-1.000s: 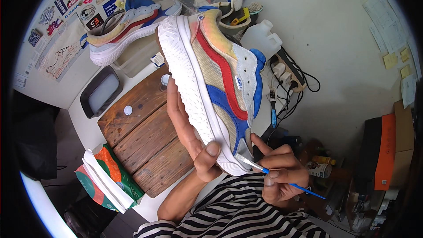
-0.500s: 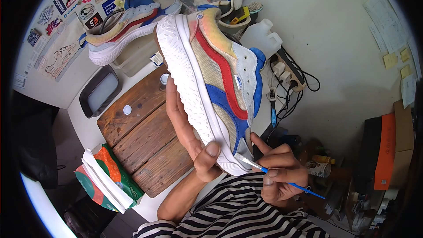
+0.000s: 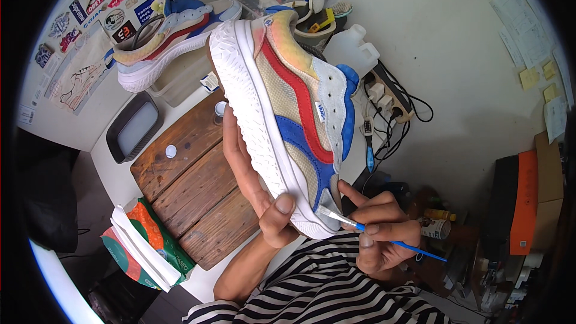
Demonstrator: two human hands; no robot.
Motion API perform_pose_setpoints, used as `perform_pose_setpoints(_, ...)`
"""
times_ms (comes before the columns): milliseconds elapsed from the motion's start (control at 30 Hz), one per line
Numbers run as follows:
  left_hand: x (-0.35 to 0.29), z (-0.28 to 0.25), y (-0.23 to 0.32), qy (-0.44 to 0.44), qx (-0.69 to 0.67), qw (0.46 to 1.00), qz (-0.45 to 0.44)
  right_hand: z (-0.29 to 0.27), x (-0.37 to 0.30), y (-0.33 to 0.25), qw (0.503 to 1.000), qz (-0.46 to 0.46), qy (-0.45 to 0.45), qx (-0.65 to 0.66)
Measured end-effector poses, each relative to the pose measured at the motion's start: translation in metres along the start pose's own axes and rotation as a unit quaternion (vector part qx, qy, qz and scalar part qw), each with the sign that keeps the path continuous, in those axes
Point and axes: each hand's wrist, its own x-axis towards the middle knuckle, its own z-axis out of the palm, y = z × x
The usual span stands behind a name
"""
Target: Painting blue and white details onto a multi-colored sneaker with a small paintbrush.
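While clasping a beige, red and blue sneaker (image 3: 294,108) in the left hand (image 3: 264,204), holds a slim blue-handled brush (image 3: 358,225) in the right hand (image 3: 387,234). Props the shoe up above the table, close to the striped shirt (image 3: 300,282), with heel high, toe down toward the body and white sole turned left. Angles the left forearm up from below, with fingers laid along the sole and thumb pressed on its edge near the toe. Pinches the brush between right thumb and fingertips (with another finger stretched toward the toe; cannot tell whether touching). Rests the bristles against the pale grey toe panel, with the handle slanting down to the right. Has a wooden board (image 3: 210,216) lying left of the shoe, a tissue pack (image 3: 144,246) at its near-left corner, and a similar second sneaker (image 3: 174,42) farther back.
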Motion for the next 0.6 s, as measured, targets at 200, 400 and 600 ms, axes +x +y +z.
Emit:
perform_pose_setpoints(200,-0.0006,0.0024,0.0014,0.0,-0.028,1.0,-0.002,-0.0011,0.0001,-0.0001,1.0,0.007,0.005,-0.002)
perform_pose_setpoints(400,0.0001,-0.0015,0.001,-0.005,-0.038,0.999,-0.016,-0.0011,-0.0008,0.0012,1.0,0.001,0.023,0.017)
perform_pose_setpoints(600,0.0016,-0.0026,0.0074,-0.015,-0.07,0.997,-0.025,-0.0007,-0.0009,0.0044,0.999,-0.001,0.0,0.038)
